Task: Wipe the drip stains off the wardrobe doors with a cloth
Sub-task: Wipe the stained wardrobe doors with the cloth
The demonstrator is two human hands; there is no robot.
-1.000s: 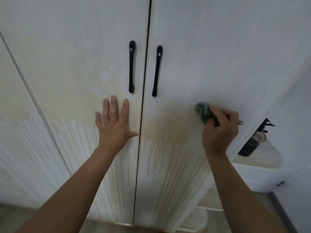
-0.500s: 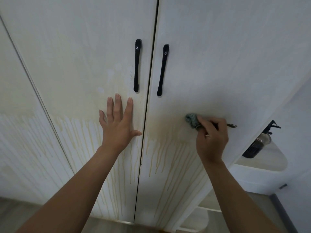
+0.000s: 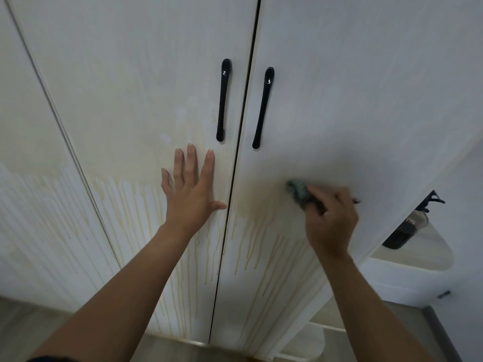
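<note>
Here the right hand (image 3: 330, 218) has its fingers curled round a bunched grey-green cloth (image 3: 298, 192) and presses it against the right wardrobe door (image 3: 339, 100). The cloth sits below the black right handle (image 3: 262, 108) and just above where the yellowish drip stains (image 3: 261, 246) begin to run down. The hand is blurred, so how each finger lies cannot be told.

The left hand (image 3: 192, 194) lies flat and spread on the left wardrobe door (image 3: 130, 87), fingers straight and pointing up, holding nothing. Its thumb reaches toward the dark gap between the two doors, and its fingertips end just below the black left handle (image 3: 223, 100). More drips streak the lower half of this door and of a third panel (image 3: 26, 126) at the far left.

To the right of the wardrobe a dark spray bottle (image 3: 403, 231) stands on a rounded white shelf (image 3: 423, 254), well apart from the cloth.
</note>
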